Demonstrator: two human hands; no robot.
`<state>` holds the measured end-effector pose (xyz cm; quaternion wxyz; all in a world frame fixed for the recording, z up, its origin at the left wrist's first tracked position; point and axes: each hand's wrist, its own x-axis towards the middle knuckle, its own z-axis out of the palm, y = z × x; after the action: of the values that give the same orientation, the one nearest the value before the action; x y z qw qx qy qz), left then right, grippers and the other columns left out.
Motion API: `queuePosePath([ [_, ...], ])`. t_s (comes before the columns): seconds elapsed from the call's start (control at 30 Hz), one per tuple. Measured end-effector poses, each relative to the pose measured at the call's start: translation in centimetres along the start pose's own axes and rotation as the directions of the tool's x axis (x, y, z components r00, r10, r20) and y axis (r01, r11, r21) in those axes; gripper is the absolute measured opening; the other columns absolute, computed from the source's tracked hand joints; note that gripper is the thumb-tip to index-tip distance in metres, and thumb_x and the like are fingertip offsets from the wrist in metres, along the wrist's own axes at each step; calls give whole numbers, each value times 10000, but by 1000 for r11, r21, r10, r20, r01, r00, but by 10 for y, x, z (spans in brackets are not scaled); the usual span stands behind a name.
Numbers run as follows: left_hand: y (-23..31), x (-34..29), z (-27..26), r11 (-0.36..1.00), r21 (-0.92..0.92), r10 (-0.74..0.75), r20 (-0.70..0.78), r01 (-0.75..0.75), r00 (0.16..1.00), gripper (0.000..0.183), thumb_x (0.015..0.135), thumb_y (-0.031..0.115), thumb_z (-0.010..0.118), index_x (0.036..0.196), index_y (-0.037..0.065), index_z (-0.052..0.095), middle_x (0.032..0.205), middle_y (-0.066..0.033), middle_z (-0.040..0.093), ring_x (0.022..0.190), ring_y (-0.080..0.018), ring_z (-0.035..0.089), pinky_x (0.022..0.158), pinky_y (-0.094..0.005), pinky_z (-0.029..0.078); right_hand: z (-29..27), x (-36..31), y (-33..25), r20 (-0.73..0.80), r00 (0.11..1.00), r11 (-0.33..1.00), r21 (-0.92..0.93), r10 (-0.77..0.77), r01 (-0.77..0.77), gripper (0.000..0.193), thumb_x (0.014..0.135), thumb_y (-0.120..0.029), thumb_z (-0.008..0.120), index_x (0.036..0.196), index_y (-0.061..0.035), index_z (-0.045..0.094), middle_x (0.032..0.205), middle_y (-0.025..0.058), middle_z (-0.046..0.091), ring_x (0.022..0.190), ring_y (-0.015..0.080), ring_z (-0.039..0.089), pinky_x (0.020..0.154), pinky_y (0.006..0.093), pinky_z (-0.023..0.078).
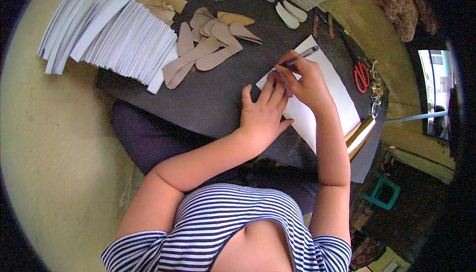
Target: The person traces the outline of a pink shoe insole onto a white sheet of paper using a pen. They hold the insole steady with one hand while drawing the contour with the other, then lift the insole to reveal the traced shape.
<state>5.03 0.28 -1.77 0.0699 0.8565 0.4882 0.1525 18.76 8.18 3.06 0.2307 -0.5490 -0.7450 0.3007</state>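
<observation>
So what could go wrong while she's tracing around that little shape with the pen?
The left hand only presses the dark template flat on the white sheet, so it could slide and spoil the outline. The pen in the right hand runs close to the left fingertips and might mark them. The sheet overhangs the dark board's edge and could shift.

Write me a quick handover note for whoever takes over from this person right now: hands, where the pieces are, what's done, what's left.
Left hand: flat, pinning a small dark template on the white sheet.
Right hand: holds a pen, tip at the template's edge.
Nearby: tan cut pieces piled on the dark board; fanned white pieces at left; red scissors at right.
Done: whether any outline is drawn cannot be told.
Left: apparently finishing the tracing; the sheet looks uncut.
</observation>
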Motion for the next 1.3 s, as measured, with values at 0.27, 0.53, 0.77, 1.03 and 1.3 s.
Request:
queuePosePath([
  [0.27, 0, 1, -1, 1000, -30, -3, 1, 3, 1000, 695, 815, 586, 591, 1310, 99, 557, 1428, -81, 432, 1379, -215, 315, 986, -617, 227, -5, -2, -2, 12, 1000, 1000, -20, 6, -6, 129, 850, -75, 651, 936, 20, 635, 876, 193, 684, 846, 355, 685, 748, 395, 537],
  [0.53, 0, 0, -2, 999, -32, -8, -8, 7, 1000, 689, 806, 574, 607, 1307, 103, 558, 1428, -83, 434, 1387, -218, 301, 984, -616, 234, -4, -4, 7, -18, 999, 998, -29, -50, 50, 123, 848, -87, 650, 924, 10, 652, 867, 196, 683, 825, 371, 677, 732, 403, 533],
  [0.77, 0, 0, -3, 999, -36, -6, -4, 5, 1000, 661, 808, 554, 615, 1283, 94, 578, 1419, -91, 445, 1384, -224, 312, 989, -603, 240, -4, -7, 2, 4, 1000, 1000, -7, -13, 13, 113, 849, -87, 647, 905, 11, 649, 847, 180, 678, 819, 354, 678, 739, 383, 531],
  [1.03, 0, 0, -5, 999, -47, -8, -2, 8, 1000, 660, 812, 560, 603, 1270, 84, 585, 1415, -95, 453, 1377, -218, 321, 986, -604, 241, -8, -20, 4, -16, 1000, 996, 92, -16, 18, 87, 843, -61, 632, 880, 17, 626, 844, 181, 670, 806, 369, 664, 691, 396, 508],
  [1.3, 0, 0, -4, 999, -49, -9, -14, 9, 1000, 657, 814, 559, 600, 1278, 96, 575, 1408, -96, 458, 1362, -217, 337, 978, -602, 255, -13, -25, 3, 10, 1000, 999, 40, 5, -6, 75, 852, -57, 627, 832, 13, 610, 810, 179, 660, 761, 344, 663, 682, 391, 514],
])
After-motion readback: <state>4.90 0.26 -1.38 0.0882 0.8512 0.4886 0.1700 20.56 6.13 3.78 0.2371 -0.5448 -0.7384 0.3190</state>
